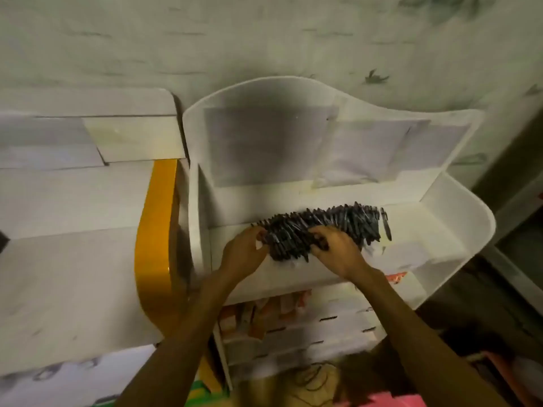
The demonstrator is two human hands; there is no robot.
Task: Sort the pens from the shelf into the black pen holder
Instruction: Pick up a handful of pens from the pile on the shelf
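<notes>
Both bare forearms reach up and forward, coming closer together toward the wrists. The left hand [245, 249] has its fingers curled inward, thumb on top. The right hand [335, 245] lies palm down with its fingers bent.

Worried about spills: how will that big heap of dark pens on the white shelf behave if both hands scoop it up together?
The pens lie loose and unbundled, so the heap would likely sag and shed strays. They look slim and round, probably apt to roll along the shelf. The left hand and right hand cover only one end.
</notes>
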